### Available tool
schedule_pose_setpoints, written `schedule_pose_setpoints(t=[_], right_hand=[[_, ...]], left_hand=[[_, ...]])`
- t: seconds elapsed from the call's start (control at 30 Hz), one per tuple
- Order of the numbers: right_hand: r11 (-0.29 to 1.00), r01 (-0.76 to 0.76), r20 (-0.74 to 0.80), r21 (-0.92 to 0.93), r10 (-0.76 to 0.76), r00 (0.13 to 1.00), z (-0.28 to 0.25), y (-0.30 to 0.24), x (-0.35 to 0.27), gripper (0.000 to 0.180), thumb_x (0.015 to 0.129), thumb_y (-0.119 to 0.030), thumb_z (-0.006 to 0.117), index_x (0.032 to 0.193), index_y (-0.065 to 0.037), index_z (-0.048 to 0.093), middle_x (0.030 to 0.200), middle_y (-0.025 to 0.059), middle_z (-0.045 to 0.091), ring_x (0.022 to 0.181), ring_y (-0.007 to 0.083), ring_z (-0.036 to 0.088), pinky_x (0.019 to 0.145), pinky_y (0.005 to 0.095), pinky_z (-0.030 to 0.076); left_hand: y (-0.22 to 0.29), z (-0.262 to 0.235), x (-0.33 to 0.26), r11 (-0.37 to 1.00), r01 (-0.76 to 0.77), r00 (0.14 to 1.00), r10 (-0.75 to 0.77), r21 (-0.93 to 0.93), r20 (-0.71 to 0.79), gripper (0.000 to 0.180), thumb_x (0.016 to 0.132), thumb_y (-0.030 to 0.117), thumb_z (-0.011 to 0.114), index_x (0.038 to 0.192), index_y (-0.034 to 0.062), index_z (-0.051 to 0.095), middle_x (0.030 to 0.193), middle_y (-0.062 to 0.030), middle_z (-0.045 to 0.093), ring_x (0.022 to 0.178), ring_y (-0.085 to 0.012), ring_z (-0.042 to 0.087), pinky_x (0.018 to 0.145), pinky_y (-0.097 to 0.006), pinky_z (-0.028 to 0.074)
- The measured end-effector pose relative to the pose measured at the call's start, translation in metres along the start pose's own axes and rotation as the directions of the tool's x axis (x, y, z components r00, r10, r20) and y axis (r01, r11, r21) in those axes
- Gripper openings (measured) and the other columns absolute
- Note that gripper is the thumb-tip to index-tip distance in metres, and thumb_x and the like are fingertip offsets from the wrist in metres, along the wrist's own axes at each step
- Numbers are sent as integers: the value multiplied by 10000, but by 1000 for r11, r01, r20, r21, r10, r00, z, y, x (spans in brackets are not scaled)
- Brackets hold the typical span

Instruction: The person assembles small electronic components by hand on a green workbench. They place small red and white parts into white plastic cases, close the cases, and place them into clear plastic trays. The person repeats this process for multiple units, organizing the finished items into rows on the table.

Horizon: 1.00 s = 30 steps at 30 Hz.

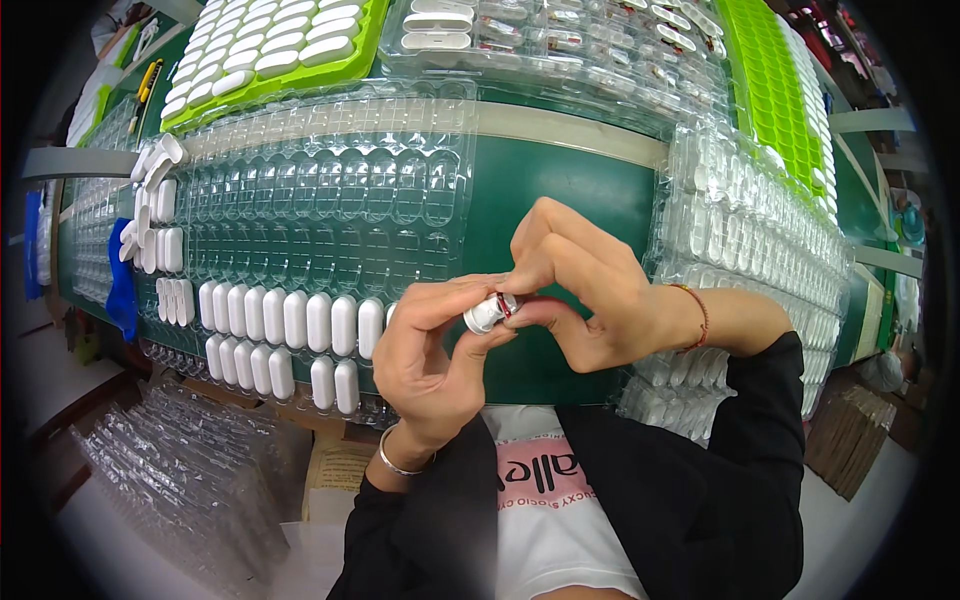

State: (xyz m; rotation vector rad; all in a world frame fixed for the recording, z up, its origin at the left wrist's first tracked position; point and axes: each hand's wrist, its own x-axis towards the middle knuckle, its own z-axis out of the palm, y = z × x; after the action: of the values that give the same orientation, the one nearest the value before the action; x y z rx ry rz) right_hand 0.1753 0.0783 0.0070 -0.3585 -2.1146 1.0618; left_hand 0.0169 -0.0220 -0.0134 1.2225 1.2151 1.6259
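Note:
Between both hands is a small white plastic piece [482, 318] with a dark red and silvery bit at its right end. My left hand [430, 350] grips its white body between thumb and fingers. The thumb and forefinger of my right hand [590, 295] pinch the red end, so its finer detail is covered. Just left of my left hand, white oval cases [294, 318] stand in rows in a clear plastic blister tray [330, 235]. Other pockets of that tray hold nothing.
Bright green trays [372, 40] with white cases lie at the back left and right. Clear trays of parts [600, 75] stand at the back, and stacked clear trays [740, 230] at right. Loose white pieces [150, 215] and a blue cloth [122, 285] lie left.

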Motion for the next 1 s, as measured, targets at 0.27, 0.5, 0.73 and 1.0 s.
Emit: schedule_pose_setpoints(t=[0.27,0.5,0.73,1.0], right_hand=[[979,-121,83,164,108,991,-6,-2,10,266,728,36,742,968,-7,635,886,115,572,779,220,535,660,315,440],[978,-146,107,147,131,986,-5,-3,3,235,682,95,718,867,-1,610,825,110,534,740,230,514,624,312,426],[993,-103,-1,58,103,995,3,-5,-4,265,647,136,706,843,6,582,810,115,525,718,235,508,604,313,433],[997,60,-57,-44,-63,996,5,-3,-8,262,643,129,724,824,8,576,792,105,540,696,232,506,596,321,431]], left_hand=[[9,-18,8,993,-51,990,37,107,134,352,723,-57,798,1025,-11,624,978,-170,674,902,-252,677,778,-328,530],[6,-7,0,997,-50,992,43,62,120,331,730,-82,778,1006,-10,609,944,-157,669,916,-264,687,810,-342,549],[-1,-4,-4,998,-52,996,49,30,75,333,732,-95,769,1013,-24,606,945,-164,665,933,-277,684,826,-352,555],[-1,-3,0,997,-77,994,76,8,81,332,734,-81,776,1014,-38,604,956,-176,656,944,-291,680,836,-365,554]])
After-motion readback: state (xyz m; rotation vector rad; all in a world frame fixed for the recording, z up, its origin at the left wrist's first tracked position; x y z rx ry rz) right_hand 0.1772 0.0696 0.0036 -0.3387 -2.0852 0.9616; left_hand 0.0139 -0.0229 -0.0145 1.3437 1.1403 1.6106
